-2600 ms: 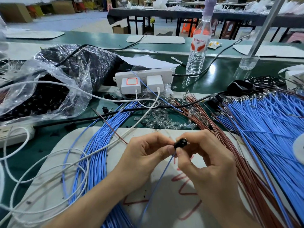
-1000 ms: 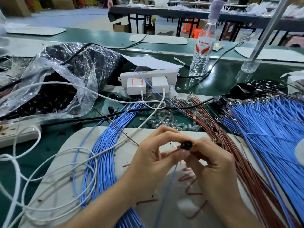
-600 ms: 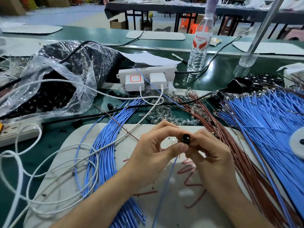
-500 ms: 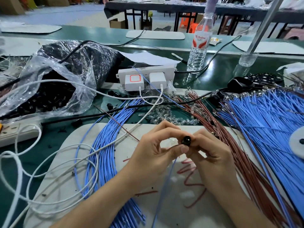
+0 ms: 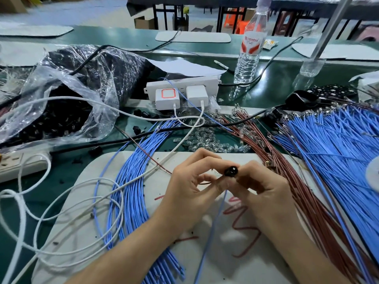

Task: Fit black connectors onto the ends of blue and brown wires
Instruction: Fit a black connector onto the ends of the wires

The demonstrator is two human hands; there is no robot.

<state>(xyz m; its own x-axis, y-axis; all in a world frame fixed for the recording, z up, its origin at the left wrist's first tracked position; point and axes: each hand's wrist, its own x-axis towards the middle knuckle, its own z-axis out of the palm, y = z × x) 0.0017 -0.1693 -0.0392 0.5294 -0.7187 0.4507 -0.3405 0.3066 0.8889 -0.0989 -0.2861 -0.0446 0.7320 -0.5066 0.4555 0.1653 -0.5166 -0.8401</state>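
Black connector pinched at a blue wire's far end

Over the counter's white mat (image 5: 235, 269), a blue wire (image 5: 212, 232) runs near-to-far into the left hand (image 5: 190, 193), pinched by its fingertips. Just beyond, the right hand (image 5: 264, 187) pinches the black connector (image 5: 231, 171), round open face tilted up toward the viewer.

— What do we count at our fingers (image 5: 207, 158)?
— One black connector (image 5: 231, 171), one blue wire (image 5: 213, 228) below.
— Beyond them?
— We count two white chargers (image 5: 167, 98), one water bottle (image 5: 249, 52), one plastic bag (image 5: 67, 95); beside them, two blue bundles (image 5: 131, 191), one brown bundle (image 5: 252, 130).
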